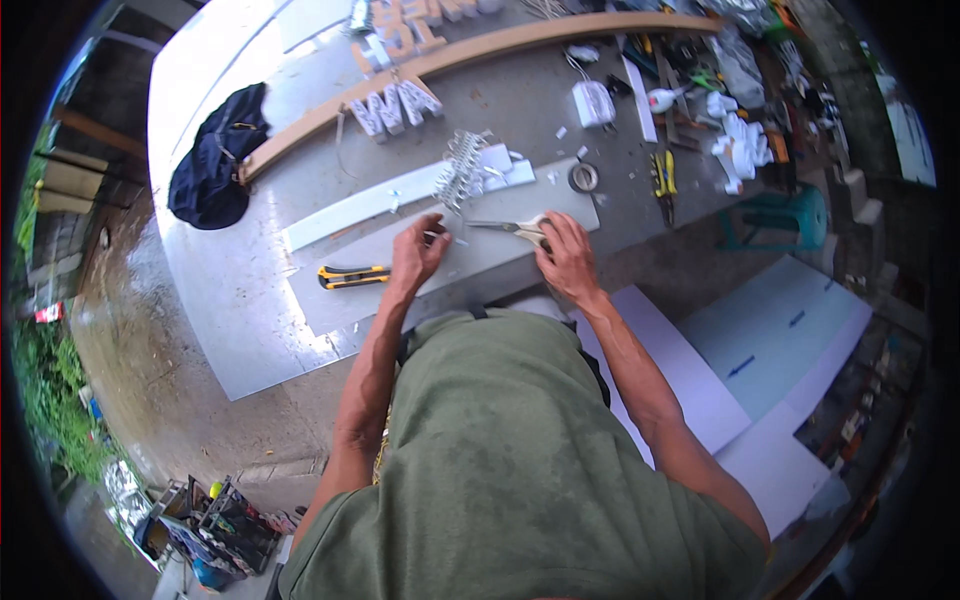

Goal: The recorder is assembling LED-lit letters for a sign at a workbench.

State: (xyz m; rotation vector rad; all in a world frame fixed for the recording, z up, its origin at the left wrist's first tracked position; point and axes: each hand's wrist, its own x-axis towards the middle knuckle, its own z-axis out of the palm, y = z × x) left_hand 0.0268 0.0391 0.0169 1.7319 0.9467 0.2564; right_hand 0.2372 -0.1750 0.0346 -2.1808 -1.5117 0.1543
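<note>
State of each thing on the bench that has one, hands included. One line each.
Scissors: in right hand, blades apparently closed
Left hand: fingers curled, contents unclear
Utility knife: lying down, blade extension unclear
Tape roll: lying flat
Yellow-handled pliers: lying down
Zigzag strip: bunched up
Dark cloth item: crumpled

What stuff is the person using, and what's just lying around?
Probably in use:
scissors, in the right hand
tangled pale strip, near the left hand

Apparently just lying about:
dark cloth
yellow-handled pliers
green stool
</note>
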